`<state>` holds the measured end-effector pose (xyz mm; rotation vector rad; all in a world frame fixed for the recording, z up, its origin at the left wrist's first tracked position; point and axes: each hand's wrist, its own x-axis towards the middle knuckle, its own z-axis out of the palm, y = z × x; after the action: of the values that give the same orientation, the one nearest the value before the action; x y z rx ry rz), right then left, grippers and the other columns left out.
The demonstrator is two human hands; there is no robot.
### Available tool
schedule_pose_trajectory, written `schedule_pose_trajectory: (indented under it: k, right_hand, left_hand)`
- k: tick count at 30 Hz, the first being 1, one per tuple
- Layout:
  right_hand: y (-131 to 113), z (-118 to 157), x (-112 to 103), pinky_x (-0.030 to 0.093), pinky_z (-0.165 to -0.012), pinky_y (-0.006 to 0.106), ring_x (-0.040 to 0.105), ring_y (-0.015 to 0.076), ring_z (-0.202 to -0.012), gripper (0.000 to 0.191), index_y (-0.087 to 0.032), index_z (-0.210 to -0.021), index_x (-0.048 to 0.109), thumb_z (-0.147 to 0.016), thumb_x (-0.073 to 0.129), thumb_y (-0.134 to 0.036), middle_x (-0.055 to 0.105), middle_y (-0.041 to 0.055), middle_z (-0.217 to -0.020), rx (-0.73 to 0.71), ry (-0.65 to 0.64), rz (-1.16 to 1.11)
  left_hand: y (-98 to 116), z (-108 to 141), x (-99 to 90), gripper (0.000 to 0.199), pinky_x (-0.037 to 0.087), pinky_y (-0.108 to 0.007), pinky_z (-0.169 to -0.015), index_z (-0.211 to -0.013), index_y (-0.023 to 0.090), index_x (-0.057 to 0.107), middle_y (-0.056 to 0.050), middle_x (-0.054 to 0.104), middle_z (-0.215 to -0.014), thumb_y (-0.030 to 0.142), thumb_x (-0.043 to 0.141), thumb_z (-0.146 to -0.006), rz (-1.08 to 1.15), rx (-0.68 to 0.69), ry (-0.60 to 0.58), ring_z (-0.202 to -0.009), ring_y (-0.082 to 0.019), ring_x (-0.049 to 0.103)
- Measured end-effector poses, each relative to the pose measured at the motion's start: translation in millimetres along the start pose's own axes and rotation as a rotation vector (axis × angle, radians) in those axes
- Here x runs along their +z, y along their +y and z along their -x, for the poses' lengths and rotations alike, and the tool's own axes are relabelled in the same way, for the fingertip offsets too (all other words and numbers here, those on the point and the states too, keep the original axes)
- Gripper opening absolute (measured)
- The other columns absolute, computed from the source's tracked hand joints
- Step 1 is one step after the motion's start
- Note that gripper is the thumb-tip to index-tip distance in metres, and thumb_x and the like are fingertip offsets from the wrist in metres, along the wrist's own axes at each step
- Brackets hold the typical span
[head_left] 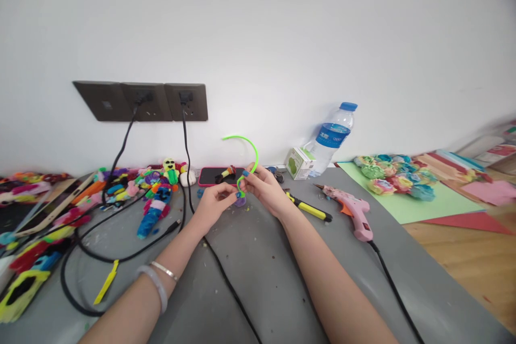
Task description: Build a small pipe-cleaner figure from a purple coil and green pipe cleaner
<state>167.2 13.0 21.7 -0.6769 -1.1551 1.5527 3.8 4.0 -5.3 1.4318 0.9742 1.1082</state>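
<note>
A bright green pipe cleaner (255, 149) rises in a curve from between my hands and bends over to the left at its top. My right hand (266, 188) is closed, pinching it between thumb and fingers. Close beside it, my left hand (216, 203) is closed too, its fingertips pinched at the lower end of the same pipe cleaner. A small purple piece (241, 202) shows just under the fingertips; whether it is joined to the green one I cannot tell. Behind the hands lies a phone (209, 176) in a pink case with a small fuzzy figure (226, 173) on it.
Right of my hands are a yellow utility knife (312, 208), a pink glue gun (350, 209), a small box (299, 164) and a water bottle (332, 140). Paper flowers (397, 172) lie farther right. Black cables (137, 255) and colourful pipe-cleaner figures (155, 209) fill the left side.
</note>
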Motion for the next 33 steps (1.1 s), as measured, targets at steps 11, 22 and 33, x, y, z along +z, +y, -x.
schedule_pose_trajectory:
  k: [11, 22, 33]
  right_hand:
    - [0.0, -0.2, 0.7, 0.045, -0.063, 0.026, 0.057, 0.0111, -0.059, 0.029, -0.021, -0.08, 0.052, -0.077, 0.073, -0.04, 0.061, -0.0035, -0.063, 0.004, 0.004, -0.012]
    - [5.2, -8.6, -6.8, 0.035, -0.05, 0.022, 0.044, 0.0072, -0.047, 0.021, -0.019, -0.068, 0.052, -0.067, 0.071, -0.03, 0.052, -0.0066, -0.052, 0.034, 0.288, 0.018]
    - [3.8, -8.2, -5.0, 0.035, -0.05, 0.021, 0.045, 0.0071, -0.048, 0.022, -0.019, -0.067, 0.051, -0.063, 0.071, -0.028, 0.051, -0.0075, -0.052, 0.045, 0.318, -0.031]
  left_hand:
    - [-1.0, -0.5, 0.2, 0.02, 0.042, -0.025, -0.065, -0.071, 0.015, 0.066, -0.002, 0.064, -0.071, 0.034, 0.072, -0.07, 0.015, 0.002, 0.006, -0.068, -0.015, 0.055]
    - [-3.0, -0.5, 0.1, 0.026, 0.039, -0.024, -0.055, -0.079, 0.015, 0.069, -0.001, 0.064, -0.069, 0.04, 0.071, -0.07, -0.044, -0.052, 0.102, -0.059, -0.013, 0.052]
    - [2.3, 1.4, 0.8, 0.017, 0.041, -0.021, -0.056, -0.086, 0.018, 0.065, -0.003, 0.064, -0.086, 0.033, 0.066, -0.077, -0.002, 0.075, 0.156, -0.066, -0.012, 0.053]
